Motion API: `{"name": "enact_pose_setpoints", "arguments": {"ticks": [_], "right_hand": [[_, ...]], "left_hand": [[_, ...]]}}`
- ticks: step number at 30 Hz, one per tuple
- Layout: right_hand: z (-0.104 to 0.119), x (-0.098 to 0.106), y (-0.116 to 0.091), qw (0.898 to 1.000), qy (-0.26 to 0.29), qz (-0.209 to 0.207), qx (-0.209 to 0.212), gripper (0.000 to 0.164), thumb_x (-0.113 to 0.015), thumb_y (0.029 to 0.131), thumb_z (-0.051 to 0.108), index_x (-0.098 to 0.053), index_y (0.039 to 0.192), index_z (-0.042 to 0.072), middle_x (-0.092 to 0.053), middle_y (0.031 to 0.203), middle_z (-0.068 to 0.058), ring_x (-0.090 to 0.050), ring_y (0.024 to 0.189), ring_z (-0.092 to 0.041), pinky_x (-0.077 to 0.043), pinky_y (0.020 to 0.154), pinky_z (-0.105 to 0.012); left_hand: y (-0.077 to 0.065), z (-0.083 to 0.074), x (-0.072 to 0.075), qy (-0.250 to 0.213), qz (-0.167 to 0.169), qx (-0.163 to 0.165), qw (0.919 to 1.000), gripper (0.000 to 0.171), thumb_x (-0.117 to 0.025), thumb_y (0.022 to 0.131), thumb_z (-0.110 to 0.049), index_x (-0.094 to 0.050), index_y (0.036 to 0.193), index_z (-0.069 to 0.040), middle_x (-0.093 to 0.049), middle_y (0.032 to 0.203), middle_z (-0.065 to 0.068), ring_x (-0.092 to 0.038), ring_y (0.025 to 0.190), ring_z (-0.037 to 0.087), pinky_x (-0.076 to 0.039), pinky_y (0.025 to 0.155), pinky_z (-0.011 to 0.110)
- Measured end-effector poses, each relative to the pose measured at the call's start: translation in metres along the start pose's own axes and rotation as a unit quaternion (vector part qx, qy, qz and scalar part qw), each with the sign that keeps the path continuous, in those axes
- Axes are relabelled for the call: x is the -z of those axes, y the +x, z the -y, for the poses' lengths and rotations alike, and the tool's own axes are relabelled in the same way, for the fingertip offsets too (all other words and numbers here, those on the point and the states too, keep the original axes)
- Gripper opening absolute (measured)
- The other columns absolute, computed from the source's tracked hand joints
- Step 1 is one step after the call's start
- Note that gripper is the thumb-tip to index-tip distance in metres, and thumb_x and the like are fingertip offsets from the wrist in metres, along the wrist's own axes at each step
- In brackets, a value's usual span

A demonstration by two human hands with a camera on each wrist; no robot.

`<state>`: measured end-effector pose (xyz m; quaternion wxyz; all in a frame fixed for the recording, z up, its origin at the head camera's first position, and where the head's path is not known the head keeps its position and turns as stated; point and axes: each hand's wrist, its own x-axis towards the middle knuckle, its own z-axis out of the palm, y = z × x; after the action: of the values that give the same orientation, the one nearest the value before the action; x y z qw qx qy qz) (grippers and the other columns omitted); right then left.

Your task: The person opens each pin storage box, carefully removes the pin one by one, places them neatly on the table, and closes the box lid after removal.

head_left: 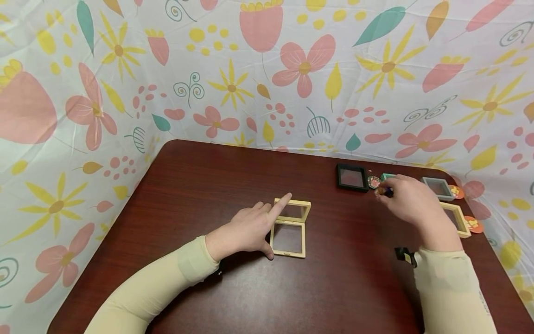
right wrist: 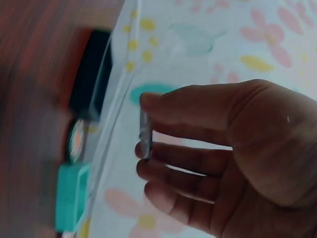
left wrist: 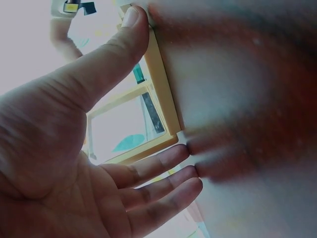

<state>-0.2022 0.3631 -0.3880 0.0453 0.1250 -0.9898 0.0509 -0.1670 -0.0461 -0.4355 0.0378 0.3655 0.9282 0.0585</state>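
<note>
A pale yellow display case [head_left: 289, 254] with clear windows stands open on the table, its hinged half tilted up at the back. At its left side is my left hand [head_left: 248, 229], thumb by the near corner and index finger stretched across the raised half. The left wrist view shows this hand [left wrist: 64, 148] spread about the case [left wrist: 166, 94] with fairly straight fingers. Off to the right, my right hand [head_left: 410, 199] pinches a small thin disc [head_left: 385, 191]. In the right wrist view the disc [right wrist: 145, 134] shows edge-on between thumb and fingertips; its face is hidden.
Along the back right lie a black case [head_left: 352, 177], a patterned round chip [head_left: 374, 182], a teal case [right wrist: 72, 196], a grey case [head_left: 437, 188] and another yellow case [head_left: 464, 222]. Orange discs [head_left: 473, 224] lie beside them. A flowered cloth [head_left: 250, 93] hangs behind the table.
</note>
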Motion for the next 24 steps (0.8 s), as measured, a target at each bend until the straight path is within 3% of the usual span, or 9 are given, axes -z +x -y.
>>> {"name": "enact_pose_setpoints", "arguments": {"ticks": [6, 10, 15, 19, 24], "right_hand": [[-0.041, -0.008, 0.001, 0.995, 0.003, 0.085, -0.058, 0.018, -0.069, 0.088, 0.034, -0.065, 0.085, 0.016, -0.06, 0.077, -0.002, -0.053, 0.07, -0.027, -0.044, 0.066, -0.051], [-0.059, -0.011, -0.003, 0.99, 0.004, 0.113, -0.08, 0.025, -0.068, 0.086, 0.032, -0.068, 0.095, 0.009, -0.065, 0.085, -0.011, -0.056, 0.074, -0.03, -0.046, 0.069, -0.056], [-0.068, -0.012, -0.008, 0.984, 0.008, 0.139, -0.11, 0.037, -0.068, 0.087, 0.033, -0.067, 0.109, 0.004, -0.065, 0.098, -0.02, -0.057, 0.067, -0.026, -0.048, 0.064, -0.055], [-0.071, -0.012, -0.01, 0.978, 0.02, 0.164, -0.129, 0.026, -0.064, 0.088, 0.032, -0.068, 0.098, 0.009, -0.064, 0.082, -0.011, -0.053, 0.055, -0.022, -0.045, 0.054, -0.046], [-0.075, -0.014, -0.013, 0.973, 0.028, 0.18, -0.141, 0.02, -0.061, 0.087, 0.027, -0.069, 0.093, 0.01, -0.061, 0.078, -0.008, -0.051, 0.056, -0.024, -0.042, 0.05, -0.043]], "left_hand": [[0.0, -0.001, -0.001, -0.002, -0.001, 0.002, 1.0, 0.162, -0.09, 0.043, -0.066, 0.022, 0.154, -0.029, -0.053, 0.098, -0.004, -0.046, 0.088, 0.016, -0.044, 0.058, 0.026], [0.0, 0.0, -0.001, -0.004, 0.001, 0.002, 1.0, 0.162, -0.09, 0.044, -0.066, 0.024, 0.154, -0.03, -0.053, 0.098, -0.004, -0.046, 0.088, 0.016, -0.044, 0.058, 0.026], [0.0, 0.0, -0.001, -0.006, 0.001, 0.001, 1.0, 0.163, -0.09, 0.044, -0.066, 0.025, 0.153, -0.031, -0.053, 0.098, -0.004, -0.046, 0.088, 0.016, -0.044, 0.058, 0.026], [0.0, 0.0, -0.001, -0.005, 0.001, 0.001, 1.0, 0.162, -0.09, 0.044, -0.066, 0.025, 0.153, -0.031, -0.053, 0.098, -0.004, -0.046, 0.088, 0.016, -0.044, 0.059, 0.026], [0.0, 0.0, -0.001, -0.005, -0.001, -0.001, 1.0, 0.161, -0.09, 0.044, -0.066, 0.02, 0.155, -0.028, -0.053, 0.098, -0.003, -0.046, 0.089, 0.016, -0.044, 0.059, 0.026]]}}
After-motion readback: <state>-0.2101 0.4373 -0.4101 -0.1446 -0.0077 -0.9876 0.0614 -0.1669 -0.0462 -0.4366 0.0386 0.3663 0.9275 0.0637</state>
